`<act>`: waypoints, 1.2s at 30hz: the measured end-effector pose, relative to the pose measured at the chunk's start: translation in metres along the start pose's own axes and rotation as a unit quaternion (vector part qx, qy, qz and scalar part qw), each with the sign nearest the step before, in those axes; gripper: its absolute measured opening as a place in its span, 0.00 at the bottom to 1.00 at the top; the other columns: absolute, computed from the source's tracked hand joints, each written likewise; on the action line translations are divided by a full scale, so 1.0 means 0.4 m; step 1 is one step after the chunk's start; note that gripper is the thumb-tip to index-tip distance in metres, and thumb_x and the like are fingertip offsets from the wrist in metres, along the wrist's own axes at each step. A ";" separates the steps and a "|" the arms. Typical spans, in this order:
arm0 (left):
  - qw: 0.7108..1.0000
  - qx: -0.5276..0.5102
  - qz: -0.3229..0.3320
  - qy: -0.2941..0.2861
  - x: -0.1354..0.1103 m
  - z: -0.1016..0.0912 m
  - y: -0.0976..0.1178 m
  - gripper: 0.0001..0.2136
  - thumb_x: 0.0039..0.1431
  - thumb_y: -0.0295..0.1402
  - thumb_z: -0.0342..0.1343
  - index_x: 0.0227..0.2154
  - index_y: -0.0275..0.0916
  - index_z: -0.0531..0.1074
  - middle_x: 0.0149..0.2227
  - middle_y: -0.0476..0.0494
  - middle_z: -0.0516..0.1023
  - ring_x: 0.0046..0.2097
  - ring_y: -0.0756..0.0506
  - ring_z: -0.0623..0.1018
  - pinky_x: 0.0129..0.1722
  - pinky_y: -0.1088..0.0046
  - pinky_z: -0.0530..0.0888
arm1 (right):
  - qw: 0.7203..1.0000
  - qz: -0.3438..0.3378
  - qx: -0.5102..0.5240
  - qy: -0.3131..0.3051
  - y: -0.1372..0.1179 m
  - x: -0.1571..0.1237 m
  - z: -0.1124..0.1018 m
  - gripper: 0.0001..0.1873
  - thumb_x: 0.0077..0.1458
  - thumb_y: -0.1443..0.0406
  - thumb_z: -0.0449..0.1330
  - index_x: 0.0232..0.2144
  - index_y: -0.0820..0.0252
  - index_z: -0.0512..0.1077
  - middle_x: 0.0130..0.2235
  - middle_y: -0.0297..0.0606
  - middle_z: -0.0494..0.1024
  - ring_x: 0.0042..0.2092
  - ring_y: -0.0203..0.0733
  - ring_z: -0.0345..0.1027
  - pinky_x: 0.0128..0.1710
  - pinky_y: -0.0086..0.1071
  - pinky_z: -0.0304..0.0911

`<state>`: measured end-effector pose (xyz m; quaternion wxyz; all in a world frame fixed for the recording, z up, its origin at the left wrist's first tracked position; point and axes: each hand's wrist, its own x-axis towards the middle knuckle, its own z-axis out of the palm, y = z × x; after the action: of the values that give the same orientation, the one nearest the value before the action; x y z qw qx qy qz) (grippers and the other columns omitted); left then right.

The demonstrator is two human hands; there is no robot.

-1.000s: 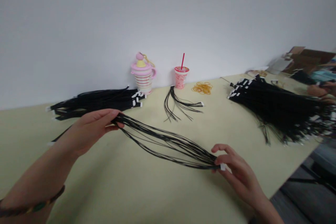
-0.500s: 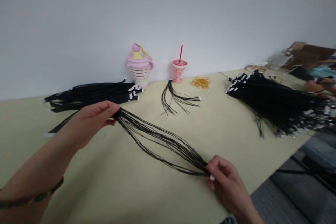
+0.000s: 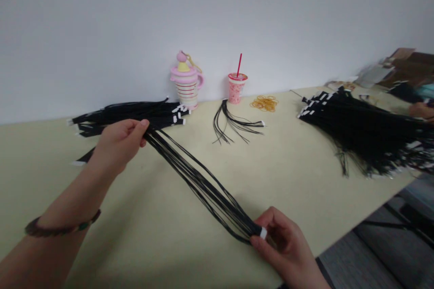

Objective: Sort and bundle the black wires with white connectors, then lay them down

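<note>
A wire harness (image 3: pixel 200 180) of thin black wires stretches slantwise over the table between my two hands. My left hand (image 3: pixel 125 142) pinches its far end between thumb and fingers, hiding that end. At the near end, my right hand (image 3: pixel 285 244) grips the wires just behind a white connector (image 3: pixel 263 233). Behind my left hand lies a pile of black wire harnesses (image 3: pixel 135 113) with white connectors. A loose black wire bundle (image 3: pixel 233 122) fans out on the table in front of the pink cup.
A striped pink mug (image 3: pixel 186 88) and a pink cup with a red straw (image 3: pixel 236 88) stand by the wall. Rubber bands (image 3: pixel 264 103) lie beside them. A large heap of black harnesses (image 3: pixel 362 126) covers the right side. Another person's hand (image 3: pixel 422 110) shows at the right edge.
My right hand has shifted slightly left and down and turned, so the white connector shows more plainly. The wires are drawn straighter and closer together. The view has shifted slightly.
</note>
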<state>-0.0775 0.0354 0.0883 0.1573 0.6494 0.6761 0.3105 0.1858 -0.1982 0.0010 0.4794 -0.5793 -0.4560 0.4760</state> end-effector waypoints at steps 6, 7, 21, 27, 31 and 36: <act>0.995 0.093 -0.006 0.020 0.009 0.012 0.005 0.14 0.57 0.40 0.46 0.28 0.34 0.69 0.20 0.51 0.64 0.21 0.53 0.63 0.21 0.80 0.56 | 0.990 -0.041 -0.136 -0.003 0.004 0.015 0.016 0.08 0.53 0.62 0.56 0.27 0.59 0.62 0.24 0.32 0.65 0.26 0.33 0.59 0.25 0.26 0.52; 0.993 0.114 0.003 0.018 0.010 0.012 0.004 0.14 0.57 0.40 0.46 0.28 0.34 0.69 0.20 0.51 0.64 0.22 0.52 0.63 0.22 0.79 0.56 | 0.988 -0.040 -0.150 -0.010 0.008 0.016 0.019 0.07 0.53 0.62 0.56 0.27 0.59 0.62 0.24 0.32 0.65 0.25 0.33 0.58 0.24 0.25 0.52; 0.913 0.321 0.144 -0.208 0.008 0.071 -0.079 0.18 0.62 0.38 0.39 0.28 0.31 0.69 0.29 0.36 0.73 0.34 0.41 0.74 0.33 0.70 0.64 | 0.988 -0.019 -0.146 -0.035 0.009 0.036 0.011 0.10 0.56 0.61 0.53 0.39 0.58 0.62 0.25 0.30 0.64 0.24 0.32 0.56 0.21 0.25 0.50; 0.852 0.417 0.315 -0.044 -0.203 0.106 0.043 0.24 0.57 0.36 0.51 0.53 0.24 0.62 0.56 0.19 0.59 0.58 0.26 0.58 0.51 0.50 0.58 | 0.988 -0.015 -0.146 -0.049 0.001 0.033 0.013 0.13 0.57 0.61 0.52 0.45 0.57 0.60 0.26 0.30 0.65 0.24 0.32 0.58 0.21 0.25 0.51; 0.748 0.224 0.577 -0.238 -0.356 0.132 0.111 0.32 0.59 0.52 0.39 0.61 0.36 0.52 0.63 0.41 0.52 0.63 0.42 0.50 0.59 0.64 0.54 | 0.989 -0.013 -0.137 -0.052 -0.004 0.034 0.013 0.15 0.57 0.61 0.51 0.47 0.56 0.58 0.28 0.32 0.69 0.25 0.33 0.61 0.23 0.25 0.53; 0.767 0.207 0.575 -0.196 -0.421 0.213 0.102 0.20 0.65 0.31 0.36 0.58 0.29 0.55 0.56 0.36 0.64 0.57 0.40 0.62 0.58 0.56 0.52 | 0.995 -0.005 -0.095 -0.039 -0.001 0.034 0.022 0.20 0.56 0.63 0.52 0.50 0.56 0.53 0.30 0.32 0.71 0.26 0.33 0.62 0.26 0.27 0.55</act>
<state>0.0247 -0.1120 0.0172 -0.0599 0.9801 0.1791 0.0615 0.1787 -0.1837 -0.0008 0.4068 -0.6006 -0.5205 0.4504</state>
